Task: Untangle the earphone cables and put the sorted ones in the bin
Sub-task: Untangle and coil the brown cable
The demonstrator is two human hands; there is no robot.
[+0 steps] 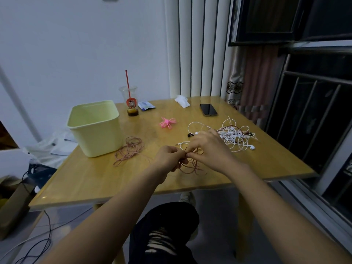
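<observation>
Your left hand (pixel 168 159) and right hand (pixel 208 149) meet just above the tabletop (pixel 95 183). The fingers (pixel 196 147) of both are curled, pinching a tangled brown cable (pixel 192 165) between them. 1 loose brown coil (pixel 129 150) lies just beside the yellow bin (pixel 95 130). A white tangle (pixel 235 136) sits behind your right hand, and a pink cable (pixel 167 122) lies farther back.
</observation>
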